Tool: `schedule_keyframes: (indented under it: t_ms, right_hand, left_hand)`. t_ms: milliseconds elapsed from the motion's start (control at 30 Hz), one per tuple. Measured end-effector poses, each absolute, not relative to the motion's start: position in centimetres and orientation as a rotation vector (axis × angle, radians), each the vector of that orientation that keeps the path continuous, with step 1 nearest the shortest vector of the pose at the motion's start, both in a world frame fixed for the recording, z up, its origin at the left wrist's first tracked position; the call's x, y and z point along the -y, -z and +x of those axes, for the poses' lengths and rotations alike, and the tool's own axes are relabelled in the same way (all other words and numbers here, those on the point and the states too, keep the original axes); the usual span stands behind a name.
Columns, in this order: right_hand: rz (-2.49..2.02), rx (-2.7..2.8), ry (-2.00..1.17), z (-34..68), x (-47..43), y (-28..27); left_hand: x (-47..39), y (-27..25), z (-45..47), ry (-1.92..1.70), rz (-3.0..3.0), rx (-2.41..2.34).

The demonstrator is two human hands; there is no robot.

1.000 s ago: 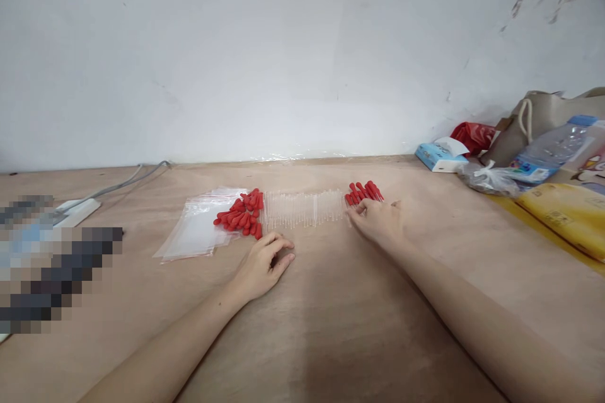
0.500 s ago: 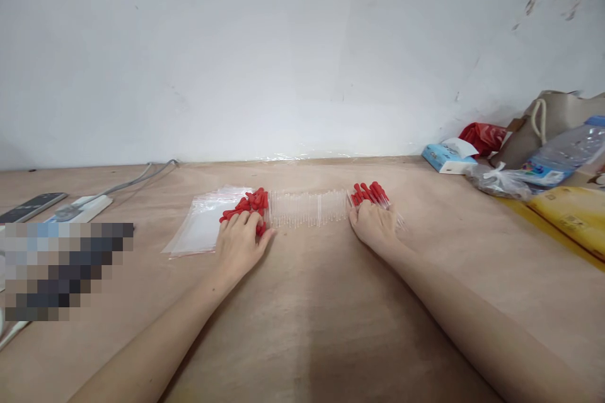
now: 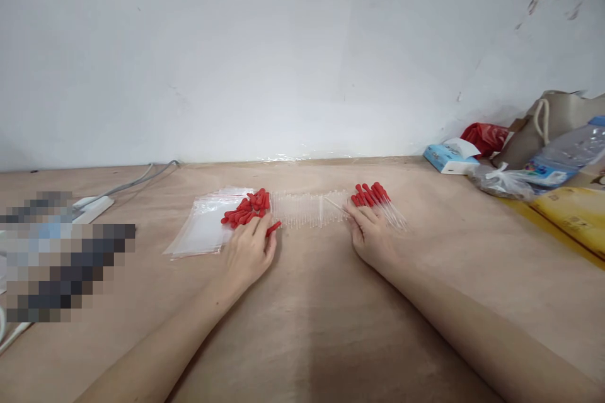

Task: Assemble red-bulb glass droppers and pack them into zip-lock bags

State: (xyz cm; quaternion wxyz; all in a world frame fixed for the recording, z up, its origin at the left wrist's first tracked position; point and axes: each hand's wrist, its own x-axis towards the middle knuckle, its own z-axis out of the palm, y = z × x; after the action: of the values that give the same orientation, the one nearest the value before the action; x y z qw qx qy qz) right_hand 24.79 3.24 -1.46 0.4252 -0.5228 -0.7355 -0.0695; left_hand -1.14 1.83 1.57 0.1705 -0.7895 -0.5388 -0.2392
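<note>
My left hand (image 3: 250, 250) is closed with a red rubber dropper bulb (image 3: 273, 228) between thumb and fingers, its end pointing right. Just behind that hand lies a pile of loose red bulbs (image 3: 243, 210). Between my hands runs a row of clear thin glass tubes (image 3: 297, 209), side by side. My right hand (image 3: 373, 236) pinches one glass dropper tube (image 3: 334, 204), which slants up and left over the row's right end. Beyond its fingers is a bundle of droppers (image 3: 380, 195), red bulbs fitted on clear tubes.
Clear zip bags (image 3: 203, 223) lie stacked left of the bulbs. A power strip (image 3: 97, 208) with a grey cable is at far left. On the right are a blue tissue pack (image 3: 449, 158), a plastic bottle (image 3: 570, 148) and a yellow package (image 3: 574, 214). A white wall stands behind.
My left hand has drawn one red bulb out of the pile, toward me. The right hand has come off the dropper bundle and now holds a single tube.
</note>
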Motion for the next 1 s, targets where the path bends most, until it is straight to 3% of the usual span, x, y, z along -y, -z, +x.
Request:
schedule_keyframes:
  t_ms: [267, 667, 1000]
  right_hand:
    - [-1.002, 2.092, 0.028, 23.4, 0.4, 1.4]
    - [-0.971, 2.189, -0.090, 22.9, 1.3, 1.5]
    - [-0.840, 2.200, -0.113, 23.5, 0.2, 1.3]
  left_hand:
    - [0.4, -0.4, 1.5, 1.224, -2.898, 1.506]
    - [0.4, 0.3, 1.4, 1.409, -2.979, 1.710]
    - [0.3, -0.1, 1.0, 1.389, -3.064, 1.324]
